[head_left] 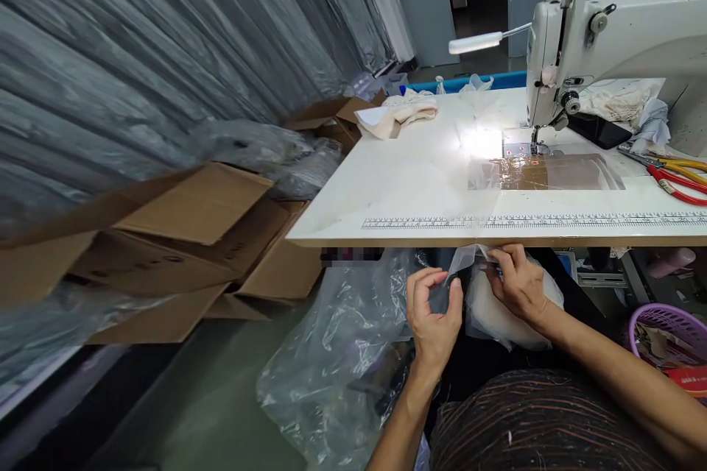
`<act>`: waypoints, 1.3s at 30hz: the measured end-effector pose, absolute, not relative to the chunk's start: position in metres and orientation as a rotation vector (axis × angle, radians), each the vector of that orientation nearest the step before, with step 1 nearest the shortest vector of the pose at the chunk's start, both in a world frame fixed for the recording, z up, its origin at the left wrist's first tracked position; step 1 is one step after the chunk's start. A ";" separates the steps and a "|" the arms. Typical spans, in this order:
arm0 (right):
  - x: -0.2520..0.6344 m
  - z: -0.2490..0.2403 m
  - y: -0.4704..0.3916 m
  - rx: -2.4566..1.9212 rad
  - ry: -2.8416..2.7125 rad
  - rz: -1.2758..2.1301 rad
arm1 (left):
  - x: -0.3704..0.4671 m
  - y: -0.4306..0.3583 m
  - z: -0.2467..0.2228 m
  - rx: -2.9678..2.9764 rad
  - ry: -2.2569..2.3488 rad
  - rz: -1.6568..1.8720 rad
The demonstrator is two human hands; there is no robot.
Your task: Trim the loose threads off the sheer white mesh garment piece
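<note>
My left hand is raised just below the front edge of the white sewing table, thumb and fingers apart, close to a strip of sheer white fabric. The right end of that strip is pinched in my right hand, its fingers bent at the table edge. Beneath my right hand, a pale bundle in clear wrapping rests on my lap. The sewing machine stands on the table, with its needle area lit.
Open cardboard boxes stand left of the table. Clear plastic sheeting hangs below its edge. Red-handled pliers, a black phone and cream cloth lie on top. A purple basket is at the lower right.
</note>
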State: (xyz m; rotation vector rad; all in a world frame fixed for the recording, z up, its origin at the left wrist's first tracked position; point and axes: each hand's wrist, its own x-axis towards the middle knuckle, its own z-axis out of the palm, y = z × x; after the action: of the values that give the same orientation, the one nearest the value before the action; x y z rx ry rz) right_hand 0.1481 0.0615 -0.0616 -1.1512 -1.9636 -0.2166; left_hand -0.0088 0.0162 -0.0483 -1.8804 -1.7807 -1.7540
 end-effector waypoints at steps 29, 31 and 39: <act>0.178 -0.017 0.006 -1.087 -2.107 1.189 | -0.010 -0.028 -0.019 -2.320 -3.045 -2.230; 0.173 -0.020 0.011 -1.080 -2.161 1.148 | -0.010 -0.028 -0.019 -2.357 -3.019 -2.212; 0.166 -0.025 0.013 -1.099 -2.138 1.096 | -0.010 -0.028 -0.016 -2.410 -2.949 -2.230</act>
State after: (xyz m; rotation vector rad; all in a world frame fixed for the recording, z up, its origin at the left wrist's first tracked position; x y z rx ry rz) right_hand 0.1656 0.0129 -0.0254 -1.0991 -2.1377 1.0959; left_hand -0.0100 -0.0278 -0.0162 -2.4101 -2.9495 -2.2295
